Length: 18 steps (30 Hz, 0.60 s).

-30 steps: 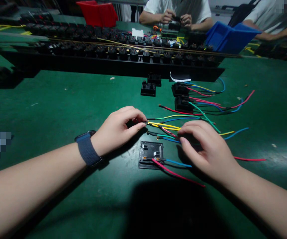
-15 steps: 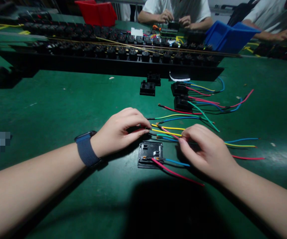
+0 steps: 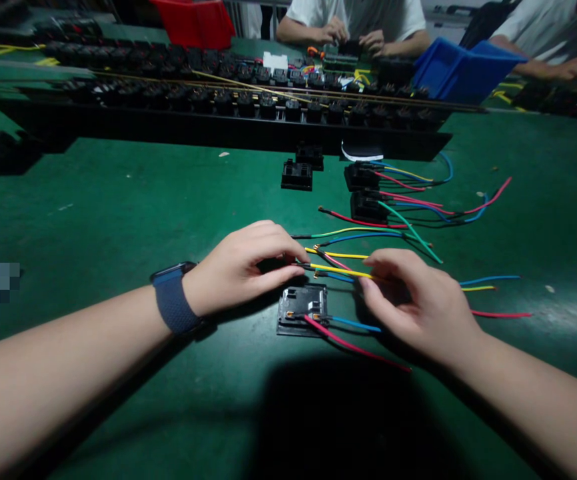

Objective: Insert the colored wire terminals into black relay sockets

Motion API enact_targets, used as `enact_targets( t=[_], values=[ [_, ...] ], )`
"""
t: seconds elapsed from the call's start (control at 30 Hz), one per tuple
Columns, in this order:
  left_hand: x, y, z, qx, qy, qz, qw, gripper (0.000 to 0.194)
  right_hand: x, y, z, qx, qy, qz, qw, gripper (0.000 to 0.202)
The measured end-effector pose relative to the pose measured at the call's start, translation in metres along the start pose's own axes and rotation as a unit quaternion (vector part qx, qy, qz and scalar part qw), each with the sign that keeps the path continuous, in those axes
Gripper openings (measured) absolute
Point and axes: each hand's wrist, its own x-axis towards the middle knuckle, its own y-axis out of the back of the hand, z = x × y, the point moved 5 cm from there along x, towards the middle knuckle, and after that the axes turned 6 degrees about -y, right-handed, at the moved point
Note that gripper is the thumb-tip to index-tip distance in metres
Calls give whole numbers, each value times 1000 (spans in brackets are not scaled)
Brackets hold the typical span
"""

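Note:
My left hand (image 3: 258, 260), with a dark watch on the wrist, pinches the dark-sleeved end of a yellow wire (image 3: 336, 270) between thumb and fingers. The wire runs right, into my right hand (image 3: 413, 290), whose thumb and curled fingers are loosely closed around it. Their grip is partly hidden. Beneath and between the hands lie more loose wires, among them a second yellow wire (image 3: 343, 255) and a blue wire (image 3: 363, 237). Just below my hands rests a flat black plastic part (image 3: 301, 300) with metal terminals, a red wire (image 3: 353, 345) and a short blue wire (image 3: 356, 325) joined to it.
Two black housings with wires (image 3: 367, 205) lie beyond my right hand. Small black parts (image 3: 297, 175) sit farther off. A long black rack (image 3: 218, 127) of components crosses the table, with a red bin (image 3: 193, 23) and a blue bin (image 3: 461, 70) behind. Two people work opposite.
The yellow wire between my hands has shifted slightly downward, and my left fingertips have moved a little right. A yellow wire tail beyond my right hand now ends farther left.

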Motion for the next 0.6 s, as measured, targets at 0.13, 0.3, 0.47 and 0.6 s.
enact_targets(
  t=[0.13,0.3,0.47,0.6],
  values=[
    [0,-1,3,-11,-26,-17,999,11,-2,-4,-7,42,74,-46,995,29],
    [-1,-2,2,-19,-22,-32,999,10,-4,-9,-13,36,162,-119,979,36],
    [0,-2,1,-21,0,-35,999,11,-3,-8,-14,26,168,-133,976,30],
    [0,-3,1,-21,10,-41,999,11,-3,-8,-15,47,171,-131,975,26]
  ],
)
